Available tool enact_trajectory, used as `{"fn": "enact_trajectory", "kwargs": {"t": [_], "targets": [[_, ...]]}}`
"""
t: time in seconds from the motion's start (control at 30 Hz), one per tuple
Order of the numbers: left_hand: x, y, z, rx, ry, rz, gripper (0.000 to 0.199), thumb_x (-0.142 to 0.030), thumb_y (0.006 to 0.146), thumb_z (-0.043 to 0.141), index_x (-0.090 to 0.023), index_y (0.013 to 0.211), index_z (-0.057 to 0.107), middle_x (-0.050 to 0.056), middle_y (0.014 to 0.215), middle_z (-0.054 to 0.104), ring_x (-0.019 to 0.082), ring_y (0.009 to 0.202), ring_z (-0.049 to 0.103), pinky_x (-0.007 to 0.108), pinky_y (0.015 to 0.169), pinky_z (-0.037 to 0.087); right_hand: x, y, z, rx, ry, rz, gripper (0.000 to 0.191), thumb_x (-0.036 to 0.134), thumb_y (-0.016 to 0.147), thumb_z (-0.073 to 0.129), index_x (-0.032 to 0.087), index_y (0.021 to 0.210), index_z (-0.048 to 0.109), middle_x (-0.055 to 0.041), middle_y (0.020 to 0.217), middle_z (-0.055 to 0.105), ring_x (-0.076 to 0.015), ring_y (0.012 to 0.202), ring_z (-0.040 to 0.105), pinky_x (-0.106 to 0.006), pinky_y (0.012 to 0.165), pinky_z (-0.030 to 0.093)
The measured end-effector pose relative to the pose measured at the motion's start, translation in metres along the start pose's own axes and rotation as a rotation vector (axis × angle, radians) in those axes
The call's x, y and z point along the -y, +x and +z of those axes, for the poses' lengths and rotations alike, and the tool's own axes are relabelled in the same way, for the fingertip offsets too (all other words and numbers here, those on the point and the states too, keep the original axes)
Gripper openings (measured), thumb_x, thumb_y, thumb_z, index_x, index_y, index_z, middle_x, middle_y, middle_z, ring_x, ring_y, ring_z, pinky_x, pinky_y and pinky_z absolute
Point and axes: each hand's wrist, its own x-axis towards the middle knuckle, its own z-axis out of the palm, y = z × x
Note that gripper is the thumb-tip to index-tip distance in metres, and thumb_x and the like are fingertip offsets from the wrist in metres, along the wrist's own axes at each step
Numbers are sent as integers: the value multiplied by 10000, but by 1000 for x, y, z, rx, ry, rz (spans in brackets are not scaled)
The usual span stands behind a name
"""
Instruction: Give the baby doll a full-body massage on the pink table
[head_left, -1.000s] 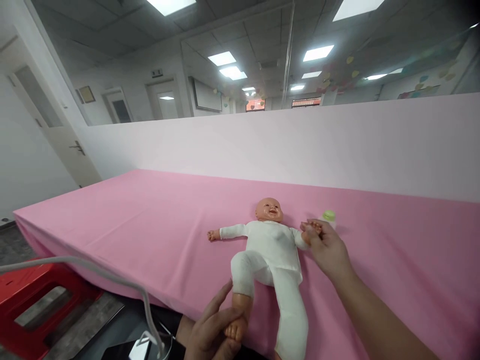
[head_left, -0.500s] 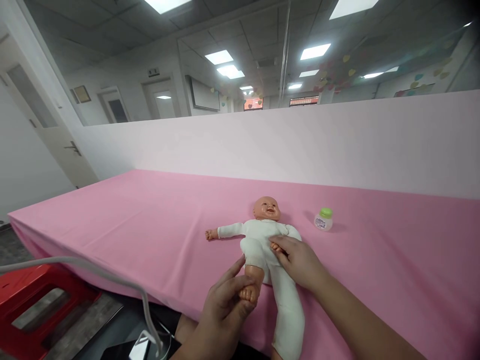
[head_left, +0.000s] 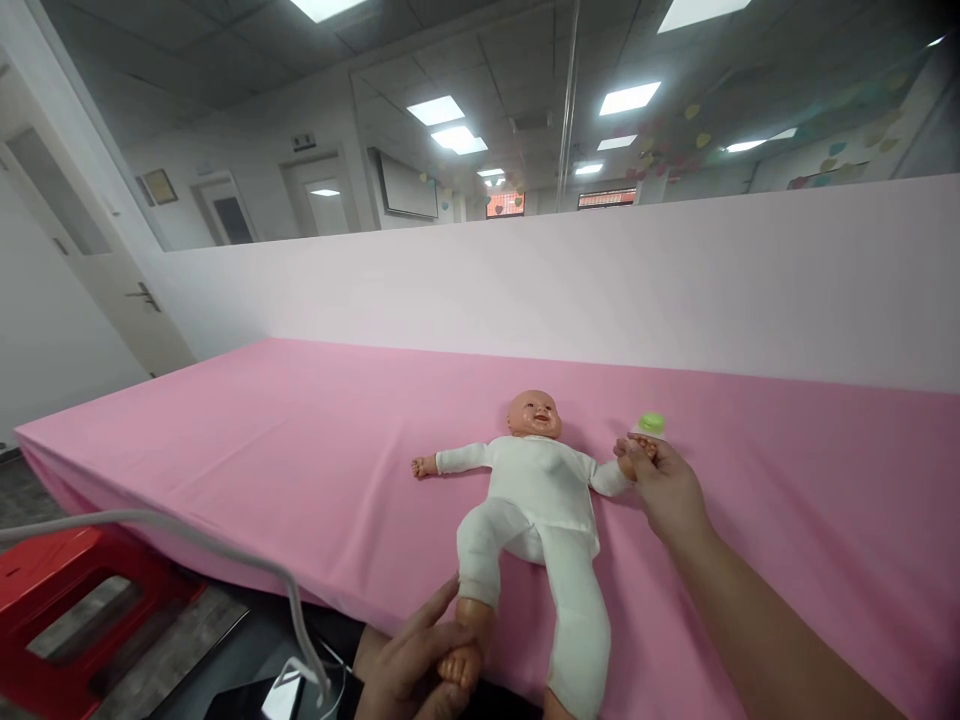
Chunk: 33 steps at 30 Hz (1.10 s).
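One baby doll of glossy moulded plastic and soft white cloth lies face up on the pink-draped tabletop. The left hand has its fingers closed around one foot; the right hand's pinch one small plastic hand. One green-lidded jar stands behind.

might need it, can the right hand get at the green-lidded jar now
Probably yes: the right hand appears close to the green-lidded jar, but holds the baby doll's hand, which it would likely need to release first.
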Motion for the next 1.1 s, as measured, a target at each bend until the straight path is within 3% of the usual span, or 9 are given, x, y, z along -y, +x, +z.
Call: {"fn": "enact_trajectory", "kwargs": {"t": [0.1, 0.23, 0.43, 0.53, 0.63, 0.77, 0.9, 1.0, 1.1], "targets": [[2, -14, -1, 8, -20, -61, 383, -463, 954, 696, -365, 1324, 721, 92, 1490, 628, 308, 1246, 693, 397, 1066, 560, -19, 16, -2, -79, 293, 227, 267, 411, 861, 747, 198, 1021, 728, -78, 1028, 781, -238, 953, 745, -347, 806, 637], [-1, -21, 4, 21, -108, -140, 350, -444, 941, 713, -359, 1278, 751, 100, 1459, 652, 317, 1266, 680, 411, 1062, 559, -40, 31, -5, -167, 410, 459, 134, 254, 855, 747, 210, 971, 697, -82, 1014, 763, -237, 897, 750, -314, 651, 658], [3, -21, 13, -19, -178, -171, 362, -534, 919, 712, -318, 1200, 785, 120, 1449, 656, 327, 1290, 663, 426, 1068, 553, -44, 34, -7, -168, 427, 506, 102, 217, 887, 708, 211, 984, 680, -80, 1011, 759, -236, 887, 756, -336, 665, 676], [2, -21, 14, -31, -127, -157, 356, -516, 935, 700, -312, 1218, 774, 123, 1457, 650, 321, 1293, 662, 426, 1068, 555, -29, 25, -5, -148, 423, 415, 139, 267, 876, 727, 193, 990, 696, -91, 1023, 768, -234, 906, 757, -321, 688, 664], [-2, -19, 10, -4, -43, -86, 366, -445, 965, 684, -327, 1308, 728, 123, 1502, 612, 307, 1289, 667, 417, 1087, 545, -12, 13, -1, -94, 373, 219, 269, 393, 870, 753, 189, 1042, 716, -97, 1060, 777, -248, 978, 759, -350, 805, 649], [-8, -10, 4, 21, 30, 28, 423, -372, 968, 690, -334, 1389, 668, 121, 1526, 589, 298, 1281, 674, 385, 1067, 562, 7, -10, 8, 15, 89, -85, 369, 534, 918, 680, 229, 1121, 723, -84, 1134, 781, -265, 1063, 741, -441, 975, 582], [-19, 9, 3, -20, 43, 16, 386, -371, 978, 674, -317, 1361, 680, 124, 1533, 581, 318, 1307, 655, 402, 1037, 581, 21, -37, 21, 166, -198, -273, 333, 502, 956, 622, 274, 1178, 720, -43, 1132, 784, -257, 1041, 729, -423, 947, 565], [-29, 27, 8, -29, 13, -11, 342, -346, 1000, 640, -298, 1336, 690, 133, 1553, 559, 319, 1337, 632, 411, 1047, 574, 28, -51, 29, 352, -312, -412, 304, 439, 986, 574, 279, 1197, 722, -32, 1106, 789, -243, 982, 732, -394, 887, 572], [-39, 48, 13, -14, -43, -6, 306, -328, 1014, 617, -287, 1306, 696, 134, 1571, 538, 313, 1413, 563, 417, 1092, 540, 32, -58, 35, 464, -408, -512, 314, 365, 998, 530, 264, 1224, 722, -43, 1180, 781, -254, 1041, 726, -408, 913, 567]]}}
